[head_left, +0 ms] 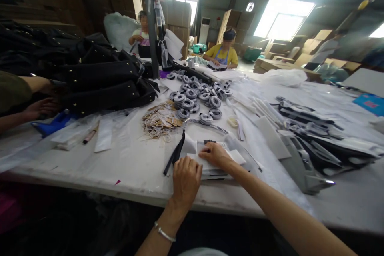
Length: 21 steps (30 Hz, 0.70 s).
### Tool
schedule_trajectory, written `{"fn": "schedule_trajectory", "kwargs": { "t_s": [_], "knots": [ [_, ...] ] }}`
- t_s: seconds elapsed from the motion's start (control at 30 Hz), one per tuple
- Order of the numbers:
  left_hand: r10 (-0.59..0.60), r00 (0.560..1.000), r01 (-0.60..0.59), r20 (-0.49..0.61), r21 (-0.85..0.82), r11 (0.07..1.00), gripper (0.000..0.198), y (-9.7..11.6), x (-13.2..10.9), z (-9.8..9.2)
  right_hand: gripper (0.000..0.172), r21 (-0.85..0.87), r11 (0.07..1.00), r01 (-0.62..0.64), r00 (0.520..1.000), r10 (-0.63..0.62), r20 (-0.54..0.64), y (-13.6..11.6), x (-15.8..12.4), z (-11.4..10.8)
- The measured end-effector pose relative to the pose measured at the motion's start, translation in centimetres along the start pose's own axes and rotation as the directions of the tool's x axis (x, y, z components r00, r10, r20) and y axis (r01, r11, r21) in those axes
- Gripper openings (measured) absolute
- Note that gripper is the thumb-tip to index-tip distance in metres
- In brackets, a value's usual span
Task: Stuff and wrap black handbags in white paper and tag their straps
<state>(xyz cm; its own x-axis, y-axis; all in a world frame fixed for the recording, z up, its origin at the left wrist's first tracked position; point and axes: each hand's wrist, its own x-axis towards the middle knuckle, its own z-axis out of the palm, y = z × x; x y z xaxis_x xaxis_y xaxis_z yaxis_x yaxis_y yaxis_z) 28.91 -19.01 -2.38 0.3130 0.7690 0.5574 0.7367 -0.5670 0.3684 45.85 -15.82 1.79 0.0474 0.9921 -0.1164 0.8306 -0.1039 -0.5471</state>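
Note:
A flat grey-and-black fabric item (214,174), which looks like a folded bag, lies near the table's front edge with a white sheet (238,157) on it. My left hand (187,178) is closed at the sheet's left end, its fingers curled over the edge. Just to the right, my right hand (216,154) is closed in a pinch on the sheet's upper side; the fingertips are partly hidden. A black strap (177,152) sticks out on the left, and a thin grey strap (220,129) loops behind.
Coiled grey straps (192,94) and a heap of tags with strings (162,120) lie beyond my hands. Black bags (102,84) are piled left, beside a co-worker's hands (42,108). Grey-and-black bags (318,148) lie right. Two people (223,52) work across the table.

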Motion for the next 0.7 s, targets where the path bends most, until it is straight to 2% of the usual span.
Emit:
{"fn": "schedule_trajectory", "kwargs": {
  "t_s": [0.1, 0.2, 0.27, 0.33, 0.4, 0.47, 0.57, 0.63, 0.7],
  "knots": [
    [-0.009, 1.000, 0.009, 0.008, 0.073, 0.997, 0.017, 0.0, 0.7, 0.5, 0.009, 0.069, 0.997, -0.030, 0.998, 0.033, -0.049, 0.3, 0.2, 0.4],
    [0.030, 0.999, -0.033, 0.029, 0.143, 0.989, 0.010, 0.1, 0.8, 0.6, 0.007, 0.037, 0.998, -0.052, 0.996, 0.054, -0.074, 0.5, 0.6, 0.8],
    [0.125, 0.992, -0.125, 0.012, 0.159, 0.979, 0.009, 0.4, 0.6, 0.7, 0.008, 0.013, 0.998, -0.066, 0.994, 0.067, -0.082, 0.6, 0.7, 0.9],
    [0.252, 0.968, -0.249, -0.010, 0.131, 0.960, 0.018, 0.8, 0.2, 0.9, 0.008, 0.011, 0.997, -0.071, 0.995, 0.071, -0.075, 0.7, 0.8, 1.0],
    [0.315, 0.949, -0.314, 0.008, 0.086, 0.945, 0.026, 1.3, -0.2, 1.2, 0.009, 0.004, 0.996, -0.084, 0.994, 0.084, -0.076, 0.7, 0.9, 1.1],
    [0.278, 0.957, -0.284, 0.079, 0.070, 0.956, 0.025, 1.8, -0.5, 1.3, 0.014, -0.009, 0.994, -0.110, 0.990, 0.109, -0.092, 0.6, 1.0, 1.1],
    [0.189, 0.963, -0.212, 0.192, 0.108, 0.971, 0.007, 2.6, -0.3, 1.0, 0.033, 0.017, 0.990, -0.141, 0.978, 0.142, -0.152, 0.3, 1.4, 1.3],
    [0.161, 0.958, -0.196, 0.238, 0.131, 0.972, 0.017, 3.1, -0.2, 0.6, 0.041, 0.166, 0.980, -0.107, 0.973, 0.138, -0.185, 0.2, 1.4, 1.1],
    [0.150, 0.953, -0.196, 0.263, 0.155, 0.968, 0.036, 3.4, -0.2, 0.3, 0.042, 0.399, 0.917, 0.002, 0.964, 0.104, -0.246, 0.4, 0.6, -0.1]
  ]
}}
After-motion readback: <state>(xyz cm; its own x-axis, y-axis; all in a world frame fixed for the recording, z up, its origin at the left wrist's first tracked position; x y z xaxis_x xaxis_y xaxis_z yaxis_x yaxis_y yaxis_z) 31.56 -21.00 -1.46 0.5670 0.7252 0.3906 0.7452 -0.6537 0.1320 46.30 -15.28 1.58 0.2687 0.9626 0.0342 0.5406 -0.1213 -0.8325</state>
